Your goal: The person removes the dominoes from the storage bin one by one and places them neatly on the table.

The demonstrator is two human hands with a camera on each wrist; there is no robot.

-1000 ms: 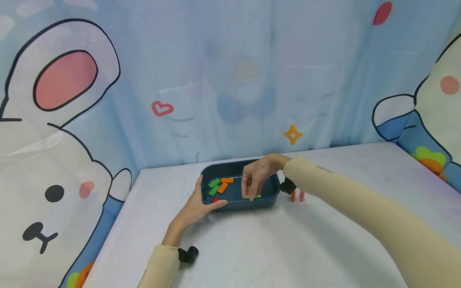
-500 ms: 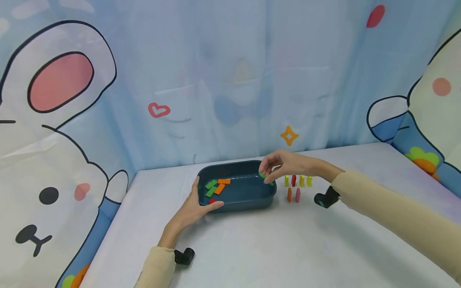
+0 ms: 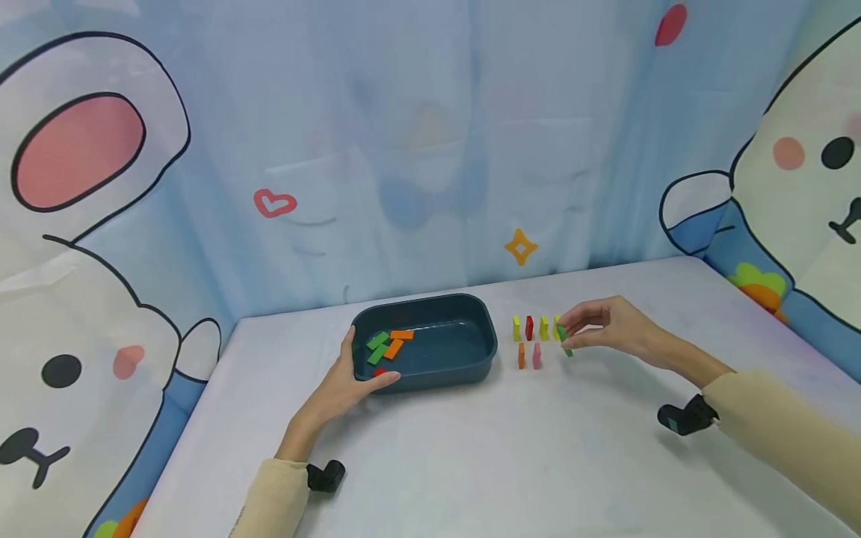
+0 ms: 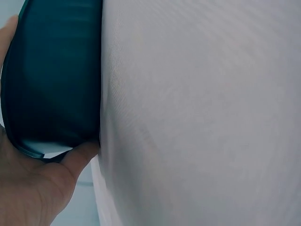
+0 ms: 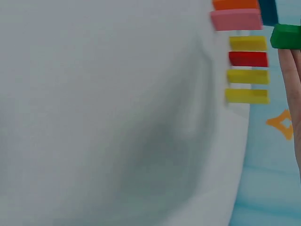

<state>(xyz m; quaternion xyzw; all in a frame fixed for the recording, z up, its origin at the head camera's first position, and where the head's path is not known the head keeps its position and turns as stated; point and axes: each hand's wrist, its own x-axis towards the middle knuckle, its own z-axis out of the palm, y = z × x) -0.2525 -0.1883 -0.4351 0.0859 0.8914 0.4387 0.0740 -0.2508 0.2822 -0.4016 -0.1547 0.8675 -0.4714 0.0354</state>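
Observation:
My right hand (image 3: 615, 329) pinches a green domino (image 3: 563, 338) between thumb and fingertips, upright above the table and right of the standing dominoes. In the right wrist view the same green domino (image 5: 286, 36) shows at the fingertips. A back row holds yellow dominoes (image 3: 544, 328) and a red domino (image 3: 529, 327); in front stand an orange domino (image 3: 521, 356) and a pink domino (image 3: 536, 356). My left hand (image 3: 343, 388) grips the left end of a dark teal tray (image 3: 464, 347), thumb along its near side. Green, orange and red dominoes lie inside, at its left.
The white-covered table (image 3: 471, 456) extends in front of the tray and to both sides. A blue cartoon curtain (image 3: 430, 149) hangs behind its far edge. Each wrist wears a small black camera, such as the left wrist camera (image 3: 326, 476).
My right hand has lifted the green domino out of the tray and carried it right, past the standing dominoes, turning it upright. My left hand keeps its hold on the tray.

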